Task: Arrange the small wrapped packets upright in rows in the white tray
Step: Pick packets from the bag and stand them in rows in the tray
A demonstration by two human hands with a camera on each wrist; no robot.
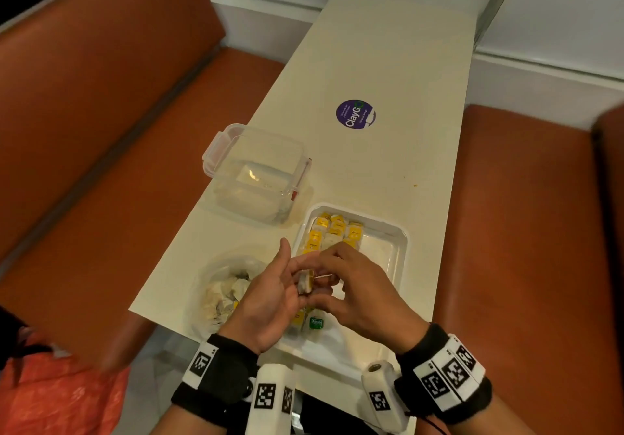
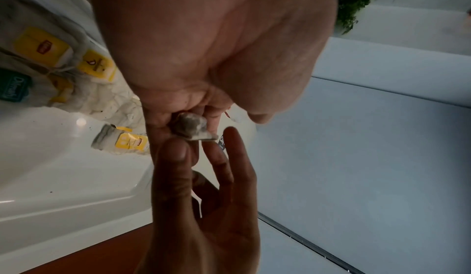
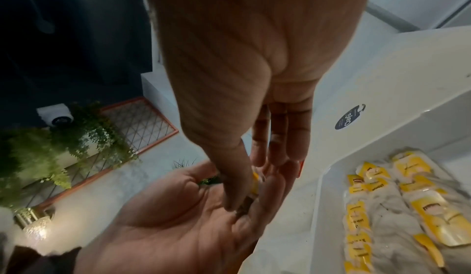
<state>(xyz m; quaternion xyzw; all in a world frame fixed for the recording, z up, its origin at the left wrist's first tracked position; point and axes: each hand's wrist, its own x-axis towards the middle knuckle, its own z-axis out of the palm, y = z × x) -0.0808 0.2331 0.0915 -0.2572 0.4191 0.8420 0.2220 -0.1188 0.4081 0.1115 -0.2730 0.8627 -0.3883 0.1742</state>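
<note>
Both hands (image 1: 304,289) pinch a soft, crinkled packet (image 1: 306,282).

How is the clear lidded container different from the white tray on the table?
The clear lidded container is see-through, closed and deeper; the white tray is opaque, open-topped and shallow. The tray holds rows of yellow-labelled packets at its far end; what the container holds is unclear. The tray lies nearer the person, the container farther and left. Both sit on the table.

Both hands, left hand (image 1: 266,296) and right hand (image 1: 358,286), hold one packet (image 1: 307,281) above the white tray (image 1: 398,242).
</note>
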